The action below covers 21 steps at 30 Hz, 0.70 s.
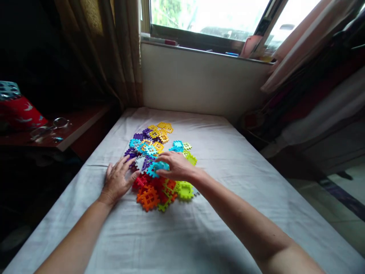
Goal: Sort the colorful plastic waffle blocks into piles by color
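A heap of colourful plastic interlocking tiles with notched edges lies on the sheet. My left hand (119, 178) rests at the heap's left side, fingers spread, its tips touching purple tiles (129, 153) and its thumb near a red tile (140, 181). Over the middle of the heap, my right hand (178, 166) curls its thumb and fingers round a blue interlocking tile (162, 166). A grey tile (140, 163) lies between the hands. Orange tiles (148, 198) and a lime green tile (185, 191) form the near side; yellow tiles (163, 134) sit at the far end.
A pale sheet (245, 190) covers the flat surface beneath the heap. To the left, a dark red table (76, 123) carries glasses (61, 122) and a red patterned container (21, 112). Curtains (125, 57), a window (205, 19) and hanging clothes (313, 83) surround it.
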{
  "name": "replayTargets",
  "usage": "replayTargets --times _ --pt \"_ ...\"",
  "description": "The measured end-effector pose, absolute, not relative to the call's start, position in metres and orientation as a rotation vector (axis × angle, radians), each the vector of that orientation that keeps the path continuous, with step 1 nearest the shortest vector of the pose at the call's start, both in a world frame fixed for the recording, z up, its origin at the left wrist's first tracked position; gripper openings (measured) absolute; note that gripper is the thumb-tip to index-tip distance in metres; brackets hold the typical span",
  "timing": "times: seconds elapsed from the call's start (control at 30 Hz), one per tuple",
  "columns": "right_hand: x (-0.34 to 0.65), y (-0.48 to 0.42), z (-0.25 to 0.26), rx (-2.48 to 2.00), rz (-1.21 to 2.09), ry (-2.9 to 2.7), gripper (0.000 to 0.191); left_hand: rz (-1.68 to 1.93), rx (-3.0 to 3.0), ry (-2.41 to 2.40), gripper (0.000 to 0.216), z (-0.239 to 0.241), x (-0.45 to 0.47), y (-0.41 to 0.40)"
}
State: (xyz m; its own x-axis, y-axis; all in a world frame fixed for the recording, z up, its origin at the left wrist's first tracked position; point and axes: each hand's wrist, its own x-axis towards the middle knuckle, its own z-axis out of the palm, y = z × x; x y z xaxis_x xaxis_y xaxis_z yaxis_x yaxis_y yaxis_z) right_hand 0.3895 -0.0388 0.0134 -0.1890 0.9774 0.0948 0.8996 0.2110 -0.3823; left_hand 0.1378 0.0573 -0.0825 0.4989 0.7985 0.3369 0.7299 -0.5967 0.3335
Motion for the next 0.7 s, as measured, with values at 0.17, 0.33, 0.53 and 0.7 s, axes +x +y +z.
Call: replayTargets --times 0.17,0.33,0.53,0.7 --pt "0.419 -0.124 -0.027 -2.075 0.275 -1.836 0.097 0.456 2.701 1.121 0.105 -0.090 0.128 0.033" --pt "0.415 -0.143 -0.071 -2.032 0.189 -1.688 0.101 0.473 2.670 1.116 0.110 -0.087 0.146 -0.009" --pt "0.387 -0.086 -0.065 -1.849 0.189 -1.496 0.070 0.747 2.267 1.167 0.079 -0.071 0.188 -0.006" --pt "0.393 -0.029 -0.027 -1.711 0.342 -1.326 0.062 0.911 1.840 1.141 0.073 -0.050 0.206 0.036"
